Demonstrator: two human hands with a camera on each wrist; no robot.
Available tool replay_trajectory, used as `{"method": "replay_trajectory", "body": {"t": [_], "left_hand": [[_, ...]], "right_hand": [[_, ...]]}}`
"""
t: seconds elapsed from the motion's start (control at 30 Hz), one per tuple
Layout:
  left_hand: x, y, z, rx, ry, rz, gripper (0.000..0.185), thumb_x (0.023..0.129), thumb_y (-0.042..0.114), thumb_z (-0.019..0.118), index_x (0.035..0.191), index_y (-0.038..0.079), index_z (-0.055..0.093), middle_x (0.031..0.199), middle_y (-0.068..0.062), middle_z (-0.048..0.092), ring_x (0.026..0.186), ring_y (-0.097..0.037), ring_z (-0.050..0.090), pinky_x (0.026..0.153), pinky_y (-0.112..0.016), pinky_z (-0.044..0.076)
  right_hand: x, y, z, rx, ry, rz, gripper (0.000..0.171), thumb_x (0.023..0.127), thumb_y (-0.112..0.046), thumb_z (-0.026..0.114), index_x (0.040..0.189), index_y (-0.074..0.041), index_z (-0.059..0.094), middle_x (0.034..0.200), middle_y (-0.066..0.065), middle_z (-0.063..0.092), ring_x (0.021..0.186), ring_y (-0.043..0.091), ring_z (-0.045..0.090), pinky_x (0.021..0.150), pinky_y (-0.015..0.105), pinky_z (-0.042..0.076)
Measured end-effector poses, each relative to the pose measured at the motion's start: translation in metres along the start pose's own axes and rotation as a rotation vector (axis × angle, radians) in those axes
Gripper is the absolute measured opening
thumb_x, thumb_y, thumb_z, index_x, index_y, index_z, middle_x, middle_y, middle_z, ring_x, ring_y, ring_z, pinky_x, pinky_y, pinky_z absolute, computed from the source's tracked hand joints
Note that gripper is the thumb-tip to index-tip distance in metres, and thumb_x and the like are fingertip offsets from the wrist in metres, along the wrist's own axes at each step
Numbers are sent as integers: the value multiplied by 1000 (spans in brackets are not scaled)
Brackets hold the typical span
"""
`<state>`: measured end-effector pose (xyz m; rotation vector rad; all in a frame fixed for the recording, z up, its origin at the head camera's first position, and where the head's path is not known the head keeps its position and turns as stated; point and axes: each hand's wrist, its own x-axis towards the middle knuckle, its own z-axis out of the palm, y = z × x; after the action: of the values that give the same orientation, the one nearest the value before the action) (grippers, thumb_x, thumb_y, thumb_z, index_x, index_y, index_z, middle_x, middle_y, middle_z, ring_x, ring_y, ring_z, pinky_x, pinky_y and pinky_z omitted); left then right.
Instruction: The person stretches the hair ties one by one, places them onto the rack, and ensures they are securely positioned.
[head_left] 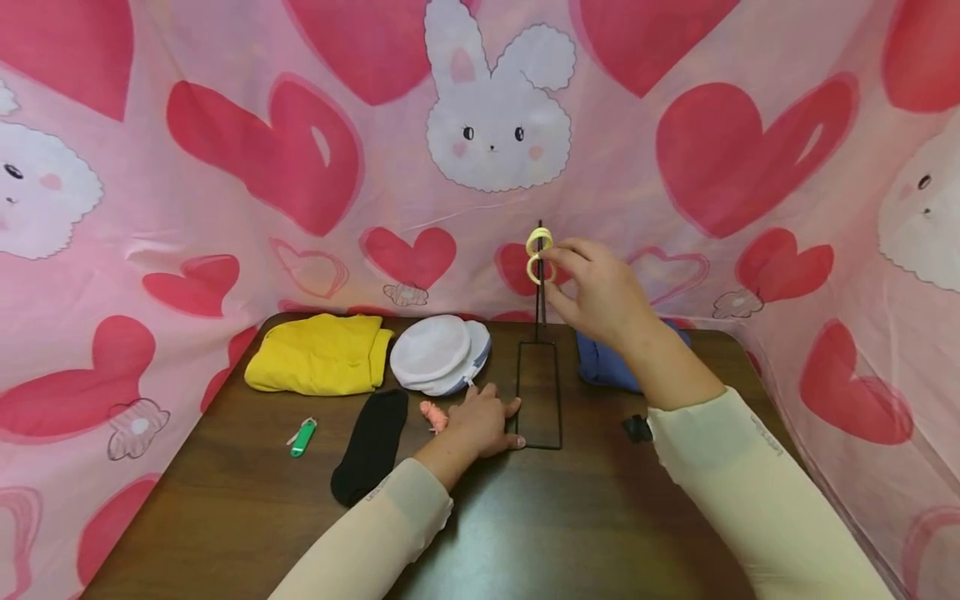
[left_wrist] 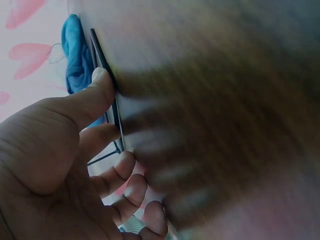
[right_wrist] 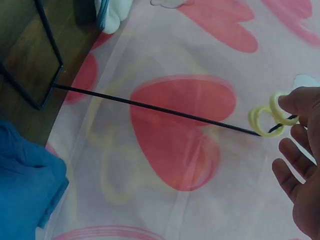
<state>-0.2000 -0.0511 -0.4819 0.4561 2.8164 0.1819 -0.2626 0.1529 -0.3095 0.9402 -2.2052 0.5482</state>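
A black wire stand has a flat rectangular base (head_left: 538,396) on the brown table and a thin upright rod (head_left: 539,312). My right hand (head_left: 558,268) pinches two pale yellow rings (head_left: 538,250) at the rod's top end. In the right wrist view the yellow rings (right_wrist: 267,117) sit around the rod (right_wrist: 160,111) near its tip, with a fingertip (right_wrist: 292,102) on them. My left hand (head_left: 483,421) lies flat on the table and touches the base's left edge. In the left wrist view its thumb (left_wrist: 97,82) presses against the wire base (left_wrist: 102,57).
On the table lie a yellow cloth (head_left: 318,354), a white round pouch (head_left: 438,354), a black sock (head_left: 371,446), a small green item (head_left: 303,437), a small pink thing (head_left: 433,415), a blue cloth (head_left: 603,367) and a small black object (head_left: 636,428). Pink heart-print fabric (head_left: 225,192) walls three sides.
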Motion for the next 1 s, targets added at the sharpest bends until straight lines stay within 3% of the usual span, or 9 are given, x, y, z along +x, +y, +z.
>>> {"method": "replay_trajectory", "body": {"t": [0.2, 0.33, 0.5, 0.67, 0.9, 1.0], "left_hand": [[0, 2, -1, -2, -3, -1, 76, 84, 65, 76, 152, 41, 52, 141, -9, 51, 126, -35, 46, 89, -61, 50], [1, 1, -1, -9, 1, 13, 76, 85, 64, 76, 153, 40, 52, 142, -10, 50, 129, -36, 45, 91, -64, 49], [2, -1, 0, -9, -1, 7, 76, 85, 64, 75, 153, 40, 51, 142, -9, 50, 130, -36, 45, 92, -64, 49], [2, -2, 1, -10, -10, 5, 77, 85, 64, 76, 153, 40, 51, 143, -9, 50, 129, -36, 45, 91, -64, 49], [1, -1, 1, -19, -5, 19, 76, 85, 63, 76, 152, 38, 53, 144, -10, 50, 130, -37, 45, 91, -66, 49], [1, 0, 0, -17, -7, 14, 76, 85, 63, 76, 153, 38, 52, 144, -10, 49, 131, -37, 44, 92, -66, 49]], "right_hand": [[6, 12, 9, -47, -37, 112, 46, 88, -13, 76, 132, -3, 69, 124, 19, 64, 113, 37, 61, 98, 51, 52], [-9, 11, 6, 23, -19, 189, 49, 87, -10, 77, 135, -4, 68, 125, 18, 62, 107, 35, 62, 91, 52, 54], [-48, 6, 0, 128, 43, 176, 47, 84, -7, 82, 129, -2, 71, 121, 15, 64, 96, 31, 64, 82, 48, 55], [-97, -1, -9, 99, 65, 163, 47, 80, -9, 86, 125, -4, 74, 117, 12, 67, 101, 28, 65, 82, 45, 54], [-151, -2, -29, 91, 30, 170, 53, 73, -9, 88, 125, -8, 75, 115, 8, 68, 103, 25, 65, 92, 15, 44], [-170, 1, -37, 89, -2, 188, 54, 73, -9, 88, 125, -9, 75, 116, 7, 68, 104, 23, 65, 96, 9, 38]]}}
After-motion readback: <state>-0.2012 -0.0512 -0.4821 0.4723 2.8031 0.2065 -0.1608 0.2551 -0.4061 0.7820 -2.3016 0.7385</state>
